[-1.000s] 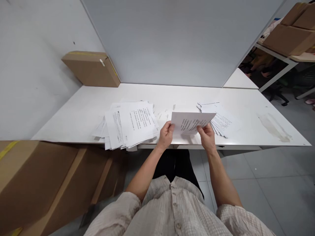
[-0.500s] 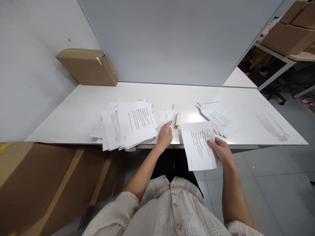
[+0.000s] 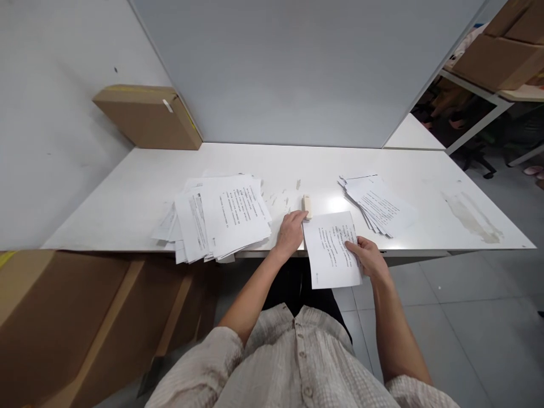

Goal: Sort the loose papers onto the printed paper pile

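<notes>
My right hand (image 3: 369, 258) grips a small set of printed sheets (image 3: 332, 249) by their right edge; the sheets lie half over the front edge of the white table (image 3: 140, 192). My left hand (image 3: 291, 232) rests on the table with its fingers curled around the near end of a small cream stapler (image 3: 306, 204). A loose, fanned pile of printed papers (image 3: 221, 218) lies to the left of my left hand. A tidier stack of papers (image 3: 376, 204) sits to the right, beyond the held sheets.
A grey partition (image 3: 297, 68) stands along the table's far side, with a cardboard box (image 3: 147, 116) at its back left corner. A large brown carton (image 3: 85, 317) stands on the floor at left. More boxes (image 3: 505, 48) sit on another table at upper right. A smear (image 3: 471, 218) marks the table's right part.
My left hand let go of the sheets and reached forward onto the stapler. My right hand lowered the sheets onto the table's front edge and slid them left.
</notes>
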